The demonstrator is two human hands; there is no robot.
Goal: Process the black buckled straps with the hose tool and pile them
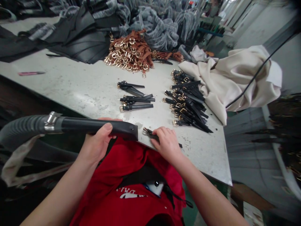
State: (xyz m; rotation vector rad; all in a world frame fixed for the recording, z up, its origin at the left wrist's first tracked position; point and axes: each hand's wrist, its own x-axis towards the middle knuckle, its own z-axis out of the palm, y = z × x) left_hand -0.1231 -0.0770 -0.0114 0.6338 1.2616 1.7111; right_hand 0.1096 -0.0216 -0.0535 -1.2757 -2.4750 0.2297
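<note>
My left hand is wrapped round the black nozzle of a ribbed hose, which points right over the table's front edge. Fingers of my right hand are closed on a short black buckle strap at the edge, close to the nozzle's mouth. The strap's buckle end sticks out to the left and its tail shows past my hand. Beyond lie a few black straps with gold buckles in small groups. A larger pile of black buckle straps is on the right.
A heap of brown straps with gold buckles sits at the back of the pale table. Behind it are grey wrapped bundles and black sheets. Cream cloth hangs over the right edge. A pink cutter lies left.
</note>
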